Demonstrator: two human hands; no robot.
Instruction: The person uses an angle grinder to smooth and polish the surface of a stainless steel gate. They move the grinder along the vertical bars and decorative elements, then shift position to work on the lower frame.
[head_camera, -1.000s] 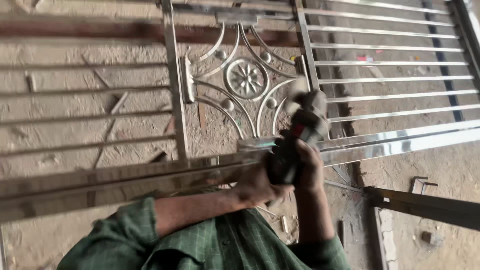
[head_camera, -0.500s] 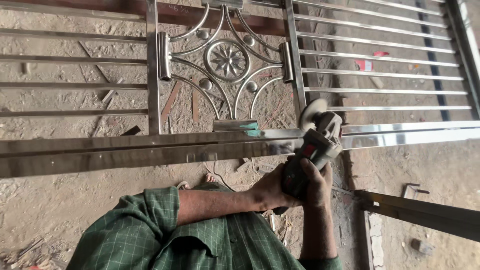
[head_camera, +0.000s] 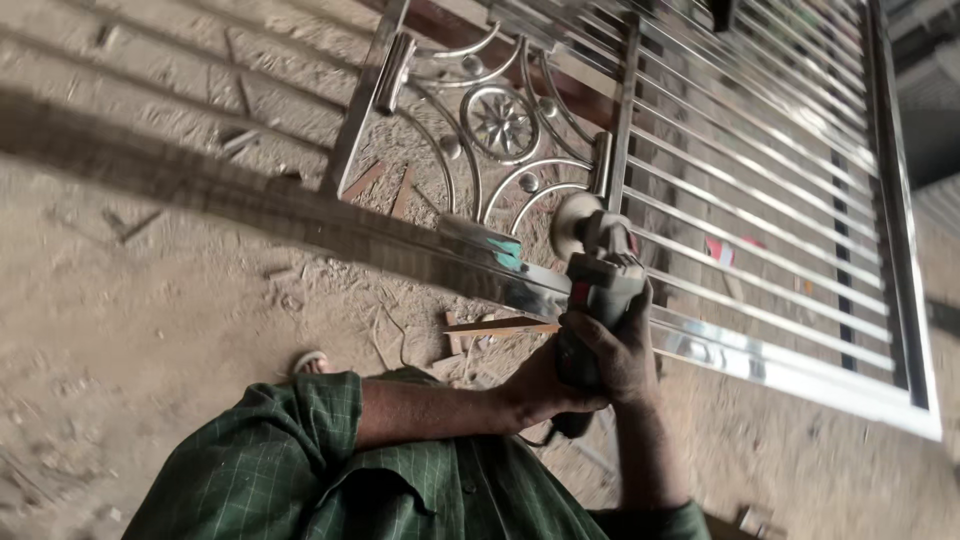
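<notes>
A: What is hard to see here?

B: The left part of the long shiny steel rail (head_camera: 300, 215) is blurred, so I cannot tell its surface there. The upper end of the polished steel gate with thin horizontal bars (head_camera: 760, 180) is cut off by the top edge. The lower body of the grey and black angle grinder (head_camera: 598, 300) is covered by both hands, and only its round pale disc (head_camera: 573, 225) and its head show.

A: How do the hands hold it?

B: The right hand (head_camera: 625, 350) is closed around the body of the grinder, with the fingers wrapped fully. The left hand (head_camera: 540, 385) is curled against the same tool from the side near the person; its fingertips are hidden, so I cannot tell how tightly it holds. The disc is just above the rail, near the round flower ornament (head_camera: 500, 120) of the gate; if it touches the metal I cannot tell.

A: And the ground?

B: Below the rail there is dusty sandy ground (head_camera: 130, 340) with small wood chips and scraps. A thin wooden strip (head_camera: 500, 326) lies just under the rail, beside the left hand. A bit of a sandalled foot (head_camera: 310, 362) shows near the green checked sleeve (head_camera: 270, 450). Beyond the gate the room is dark and unclear.
</notes>
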